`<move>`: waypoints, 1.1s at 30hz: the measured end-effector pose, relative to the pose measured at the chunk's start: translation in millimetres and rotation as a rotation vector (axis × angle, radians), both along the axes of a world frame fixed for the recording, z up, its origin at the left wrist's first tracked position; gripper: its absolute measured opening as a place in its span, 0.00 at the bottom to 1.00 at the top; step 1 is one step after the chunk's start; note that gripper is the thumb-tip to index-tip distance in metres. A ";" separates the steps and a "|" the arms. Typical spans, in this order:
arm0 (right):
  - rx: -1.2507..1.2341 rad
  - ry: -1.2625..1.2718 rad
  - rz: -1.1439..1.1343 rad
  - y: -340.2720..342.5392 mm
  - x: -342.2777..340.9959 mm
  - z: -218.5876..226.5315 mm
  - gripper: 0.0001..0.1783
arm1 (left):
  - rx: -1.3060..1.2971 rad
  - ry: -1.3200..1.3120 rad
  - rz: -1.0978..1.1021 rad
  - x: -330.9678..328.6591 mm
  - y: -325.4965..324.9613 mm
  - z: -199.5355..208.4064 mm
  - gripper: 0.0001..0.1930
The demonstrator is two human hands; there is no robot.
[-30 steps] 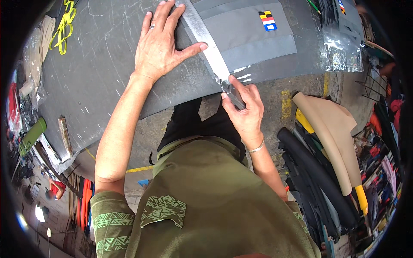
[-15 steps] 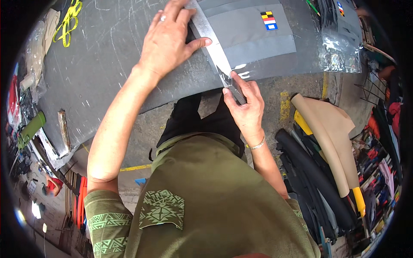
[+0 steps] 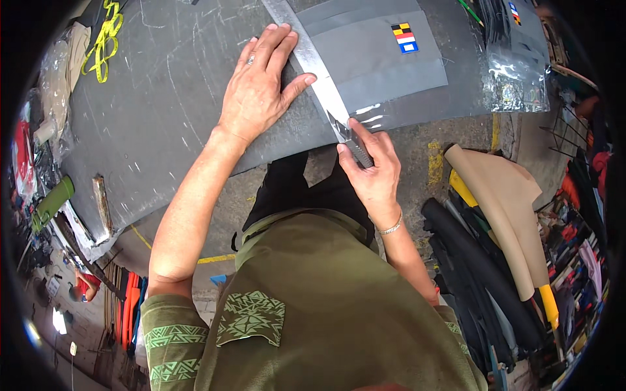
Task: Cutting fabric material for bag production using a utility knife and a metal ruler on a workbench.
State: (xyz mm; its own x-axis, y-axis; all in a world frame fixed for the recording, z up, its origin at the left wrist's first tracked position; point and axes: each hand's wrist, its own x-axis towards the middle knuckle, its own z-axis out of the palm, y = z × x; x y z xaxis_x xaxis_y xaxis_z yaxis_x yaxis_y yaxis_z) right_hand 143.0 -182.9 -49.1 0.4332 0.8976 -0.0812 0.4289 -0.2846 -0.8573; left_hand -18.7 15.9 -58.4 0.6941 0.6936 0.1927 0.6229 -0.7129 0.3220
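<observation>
My left hand (image 3: 257,94) lies flat with fingers stretched out, its fingertips and thumb at the left edge of a metal ruler (image 3: 318,65). The ruler runs slantwise along the left side of layered grey fabric pieces (image 3: 375,75). On the fabric sits a small patch of coloured flag squares (image 3: 404,38). My right hand (image 3: 378,174) grips a dark-handled utility knife (image 3: 359,151), its tip at the ruler's near end by the table edge. Shiny clear plastic (image 3: 368,117) shows along the fabric's near side. Part of the blade is hard to make out.
The dark, scratched table (image 3: 169,98) carries a yellow strap (image 3: 104,45) at left and plastic-covered pieces (image 3: 518,85) at right. Beside me on the right, a tan roll (image 3: 495,215) and black rolls (image 3: 479,274) lean. A person in red (image 3: 85,283) is far off at left.
My left hand has slid toward me along the ruler, its fingers flatter. My right hand with the knife has shifted slightly nearer to me. The view has moved a little too.
</observation>
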 end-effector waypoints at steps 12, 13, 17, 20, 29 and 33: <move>-0.024 -0.013 -0.004 1.5 -0.7 4.1 0.31 | -0.004 -0.005 0.005 -0.5 0.0 0.1 0.37; -0.023 -0.006 -0.004 2.5 -1.2 5.2 0.30 | -0.005 -0.005 0.007 -1.3 0.2 0.0 0.37; -0.022 -0.006 -0.006 2.5 -0.2 4.6 0.30 | -0.003 0.003 0.001 1.4 -0.9 3.0 0.36; -0.021 -0.015 -0.008 3.1 0.0 5.2 0.30 | -0.016 0.018 0.008 5.3 -2.6 10.6 0.37; -0.031 0.003 0.018 -4.1 15.9 10.6 0.28 | -0.062 0.083 -0.011 9.4 0.1 30.7 0.36; -0.052 -0.025 -0.008 6.5 31.3 31.8 0.25 | -0.071 0.129 0.009 14.6 -1.8 34.8 0.35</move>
State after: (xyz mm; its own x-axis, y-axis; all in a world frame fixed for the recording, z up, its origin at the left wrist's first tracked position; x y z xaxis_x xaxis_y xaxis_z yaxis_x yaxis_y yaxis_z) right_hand 174.3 -176.4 -17.3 0.4428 0.8889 -0.1172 0.4472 -0.3322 -0.8304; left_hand -4.1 14.1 -23.6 0.7040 0.7083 0.0520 0.6684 -0.6856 0.2885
